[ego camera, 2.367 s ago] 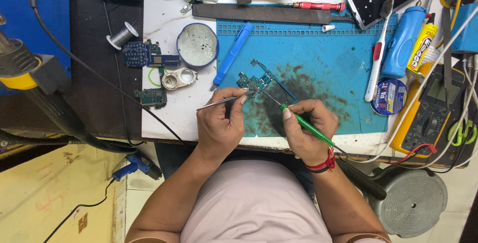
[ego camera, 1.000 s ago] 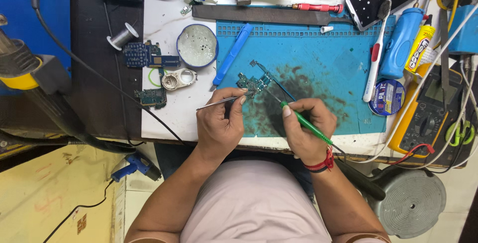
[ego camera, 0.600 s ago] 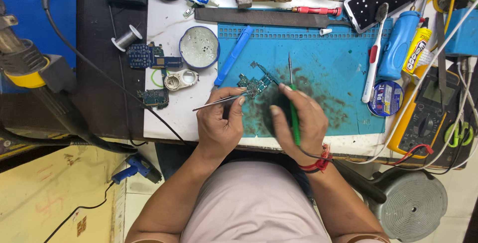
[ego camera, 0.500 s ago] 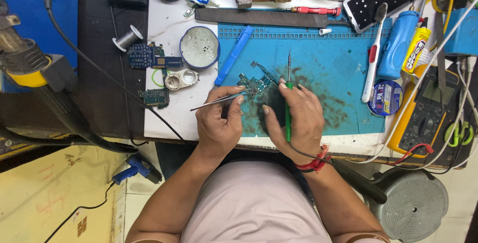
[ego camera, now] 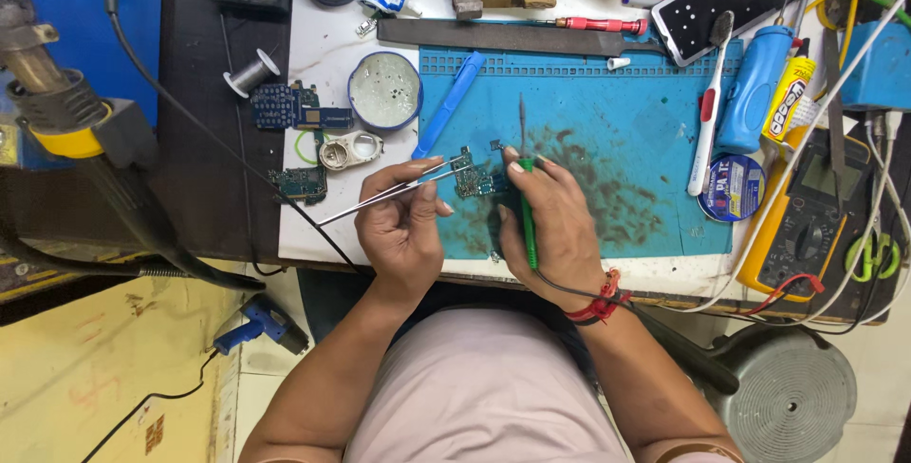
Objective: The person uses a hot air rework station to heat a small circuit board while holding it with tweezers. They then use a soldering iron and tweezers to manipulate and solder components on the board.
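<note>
Small circuit board (ego camera: 472,176) lies on the blue work mat (ego camera: 607,93), stained dark patch around it. Left hand (ego camera: 403,226) pinches metal tweezers (ego camera: 380,197), tips at the board. Right hand (ego camera: 553,226) grips green-handled soldering iron (ego camera: 525,188), tip pointing away over mat. Round tin (ego camera: 384,91) nearby left.

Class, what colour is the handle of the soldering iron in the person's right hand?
Green, seen in the head view: soldering iron, right hand.

Electronics repair bench, workshop setting. Indicated by: blue silicone work mat (ego camera: 607,131), stained; loose circuit boards (ego camera: 302,107); a hot-air gun (ego camera: 57,107) at the left; a yellow multimeter (ego camera: 807,226); a solder spool (ego camera: 251,72); screwdrivers, glue tubes and tangled cables crowded around.
</note>
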